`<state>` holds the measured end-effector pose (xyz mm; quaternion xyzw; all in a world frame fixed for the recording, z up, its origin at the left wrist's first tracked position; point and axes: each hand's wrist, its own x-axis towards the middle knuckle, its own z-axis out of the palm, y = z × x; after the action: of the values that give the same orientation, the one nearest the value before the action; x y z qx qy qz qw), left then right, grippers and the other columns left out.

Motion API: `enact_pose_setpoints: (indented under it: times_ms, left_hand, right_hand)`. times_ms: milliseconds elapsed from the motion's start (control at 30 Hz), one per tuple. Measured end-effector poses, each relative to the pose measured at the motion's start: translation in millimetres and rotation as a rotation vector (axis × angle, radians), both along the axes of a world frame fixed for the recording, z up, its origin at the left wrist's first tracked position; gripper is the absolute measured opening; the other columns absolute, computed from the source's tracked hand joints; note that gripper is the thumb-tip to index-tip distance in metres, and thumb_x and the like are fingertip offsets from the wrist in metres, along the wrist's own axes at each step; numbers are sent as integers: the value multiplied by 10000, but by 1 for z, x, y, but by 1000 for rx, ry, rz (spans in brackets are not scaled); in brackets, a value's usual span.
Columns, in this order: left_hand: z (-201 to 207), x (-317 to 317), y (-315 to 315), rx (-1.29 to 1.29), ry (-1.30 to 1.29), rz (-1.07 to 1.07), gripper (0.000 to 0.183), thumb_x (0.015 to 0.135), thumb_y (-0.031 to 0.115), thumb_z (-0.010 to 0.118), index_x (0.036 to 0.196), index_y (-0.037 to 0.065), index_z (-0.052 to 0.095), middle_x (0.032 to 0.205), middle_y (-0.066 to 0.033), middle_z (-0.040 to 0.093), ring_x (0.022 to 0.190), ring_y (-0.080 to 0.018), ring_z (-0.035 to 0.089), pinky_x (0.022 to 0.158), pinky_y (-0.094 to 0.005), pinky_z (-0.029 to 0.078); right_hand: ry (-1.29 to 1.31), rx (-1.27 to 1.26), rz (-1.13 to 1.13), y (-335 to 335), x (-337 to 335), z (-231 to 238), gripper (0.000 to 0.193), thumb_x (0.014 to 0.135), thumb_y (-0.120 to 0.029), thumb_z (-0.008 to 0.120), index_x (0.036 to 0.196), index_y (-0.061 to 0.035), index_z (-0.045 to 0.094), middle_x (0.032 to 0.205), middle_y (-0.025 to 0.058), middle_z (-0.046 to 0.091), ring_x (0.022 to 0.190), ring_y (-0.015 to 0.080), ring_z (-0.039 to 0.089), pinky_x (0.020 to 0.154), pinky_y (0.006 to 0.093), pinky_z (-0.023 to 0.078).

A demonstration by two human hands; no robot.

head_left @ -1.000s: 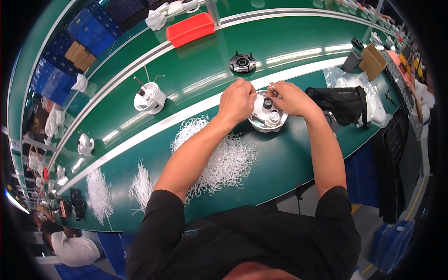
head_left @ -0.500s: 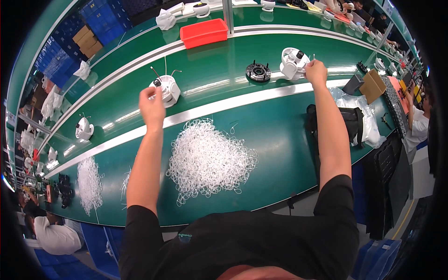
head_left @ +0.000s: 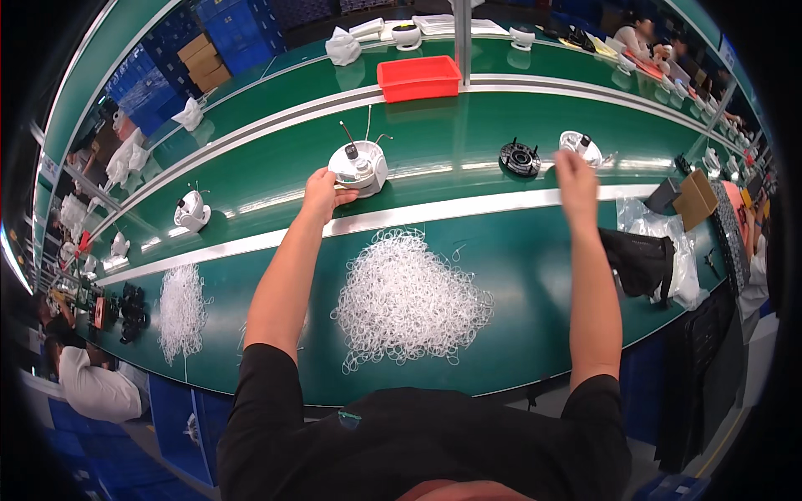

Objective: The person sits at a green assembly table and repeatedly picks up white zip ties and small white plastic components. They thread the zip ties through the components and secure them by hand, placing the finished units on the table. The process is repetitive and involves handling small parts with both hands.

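My left hand [head_left: 322, 195] grips the near left side of a white rounded device housing [head_left: 371, 177], thumb and fingers at its lower edge. A black cylindrical part and thin upright wires stick up from this housing. Farther right, my right hand [head_left: 576, 188] is smeared by motion in front of a second white housing [head_left: 585, 147], partly covering it. Whether it touches that housing or holds anything, I cannot tell. A round black part with prongs [head_left: 520, 159] lies just left of it. Nearer me, a large heap of small white loops [head_left: 413, 305] lies between my forearms.
More white housings [head_left: 192, 213] stand along the green belt at left. A red tray [head_left: 418, 78] sits beyond the belt, beside a metal post [head_left: 462, 42]. A smaller white heap [head_left: 181, 309] lies left; a black bag [head_left: 639, 263] and cardboard box [head_left: 696, 199] lie right.
The view has shifted, so things sit farther right in it. My left hand has moved from the top of the left housing down to its side. My right hand has drawn back from the right housing's side.
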<state>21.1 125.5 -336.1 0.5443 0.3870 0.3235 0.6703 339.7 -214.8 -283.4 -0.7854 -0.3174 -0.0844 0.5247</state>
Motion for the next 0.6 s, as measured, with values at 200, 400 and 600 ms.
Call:
enact_pose_setpoints:
  times_ms: [200, 400, 600]
  left_hand:
    - [20, 40, -47, 214, 70, -222, 375, 959, 79, 343, 1255, -89, 500, 1034, -215, 661, 743, -265, 709, 599, -320, 628]
    - [45, 80, -148, 166, 13, -525, 404, 907, 76, 370, 1229, -68, 566, 965, -191, 685, 724, -246, 705, 598, -308, 613]
    - [32, 105, -200, 185, 131, -810, 370, 903, 77, 385, 1167, -70, 599, 918, -174, 692, 661, -222, 696, 564, -294, 594]
  right_hand:
    - [338, -3, 513, 38, -75, -36, 471, 988, -364, 552, 1167, 63, 638, 1073, 171, 693, 1010, 259, 641, 910, 356, 469]
    - [334, 149, 516, 39, -63, -35, 504, 1012, -385, 502, 1193, 68, 632, 1148, 200, 635, 1101, 290, 574, 958, 377, 425]
    - [198, -29, 398, -16, -44, -34, 266, 967, -224, 619, 1082, -12, 731, 961, 78, 630, 939, 162, 593, 857, 291, 456]
